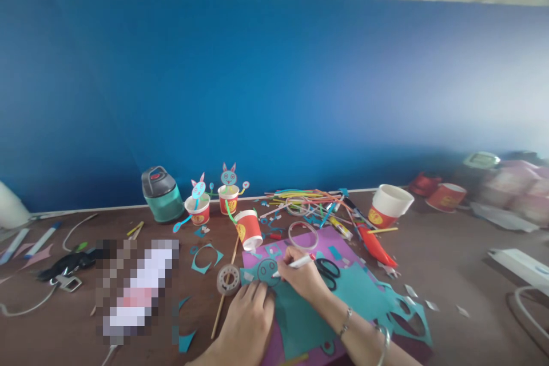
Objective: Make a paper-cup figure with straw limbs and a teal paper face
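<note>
My right hand grips a white marker with a red end. The marker's tip is at a round face drawn on teal paper; two circles like eyes show in the face. My left hand lies on the lower left edge of that paper, its fingers laid flat just below the drawing. Under the teal paper is a purple sheet. Black-handled scissors rest right of my right hand. A tape roll sits left of the drawing, over a thin wooden stick.
Behind stand red-and-white paper cups with cut-out animal heads; another cup tilts. Pipe cleaners lie heaped at the back. A larger cup is at right, a teal flask at left. Paper scraps litter the brown table.
</note>
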A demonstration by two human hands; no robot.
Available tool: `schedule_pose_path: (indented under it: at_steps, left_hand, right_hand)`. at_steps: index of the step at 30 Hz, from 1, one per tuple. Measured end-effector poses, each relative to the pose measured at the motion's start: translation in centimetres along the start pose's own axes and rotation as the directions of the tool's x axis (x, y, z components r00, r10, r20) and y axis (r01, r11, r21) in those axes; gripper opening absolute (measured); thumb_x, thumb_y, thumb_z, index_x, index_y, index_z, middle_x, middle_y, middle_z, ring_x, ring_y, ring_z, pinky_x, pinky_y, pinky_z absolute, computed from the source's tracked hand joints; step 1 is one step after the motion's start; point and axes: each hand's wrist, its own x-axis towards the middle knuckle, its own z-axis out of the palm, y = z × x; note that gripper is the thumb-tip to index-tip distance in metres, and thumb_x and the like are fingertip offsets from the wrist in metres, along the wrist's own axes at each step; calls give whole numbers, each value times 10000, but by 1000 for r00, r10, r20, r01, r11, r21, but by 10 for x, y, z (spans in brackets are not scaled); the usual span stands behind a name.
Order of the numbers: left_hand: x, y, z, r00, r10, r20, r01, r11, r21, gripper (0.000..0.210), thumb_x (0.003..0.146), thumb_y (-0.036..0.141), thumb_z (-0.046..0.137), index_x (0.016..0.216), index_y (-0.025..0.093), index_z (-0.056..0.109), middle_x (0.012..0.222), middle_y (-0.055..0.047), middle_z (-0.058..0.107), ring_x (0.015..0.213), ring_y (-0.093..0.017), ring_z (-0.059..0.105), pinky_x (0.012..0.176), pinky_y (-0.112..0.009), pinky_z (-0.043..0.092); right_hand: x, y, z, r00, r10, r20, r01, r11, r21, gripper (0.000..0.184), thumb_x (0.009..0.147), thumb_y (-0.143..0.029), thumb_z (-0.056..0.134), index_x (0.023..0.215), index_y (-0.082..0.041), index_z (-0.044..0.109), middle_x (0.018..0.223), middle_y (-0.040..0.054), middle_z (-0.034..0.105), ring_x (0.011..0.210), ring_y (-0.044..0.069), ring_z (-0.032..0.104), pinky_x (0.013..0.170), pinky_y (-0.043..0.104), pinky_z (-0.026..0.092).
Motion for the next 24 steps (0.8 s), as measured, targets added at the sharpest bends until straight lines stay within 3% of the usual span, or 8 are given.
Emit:
schedule_pose_path:
  at_steps: [10,18,24]
  left_hand:
    - [0,-1,-1,999,5,-33,-5,1000,-3,328,896,89,395,1154,131,593,1161,-125,578,1071,-252,537,956,-413,439]
    - [0,2,-2,999,-9,36,10,1000,-17,366,908,71,363,1214,114,558,1215,-128,549,1115,-256,512,997,-417,413]
    - [-1,3,-4,1000,-16,7,16,1000,-27,350,893,51,360,1147,127,587,1127,-115,570,1024,-247,539,930,-423,454]
  right_hand:
    - [-1,-2,1,999,-36,15,37,998,-56,190,690,-280,474,546,-229,360,477,-50,436,474,101,398,476,227,303]
    - [-1,-1,2,998,-51,20,52,997,-61,191,681,-270,488,544,-226,361,489,-54,408,486,97,377,478,220,299]
    - [-1,-2,2,999,-34,36,36,998,-54,190,675,-263,509,545,-221,377,481,-60,398,475,90,360,463,216,289]
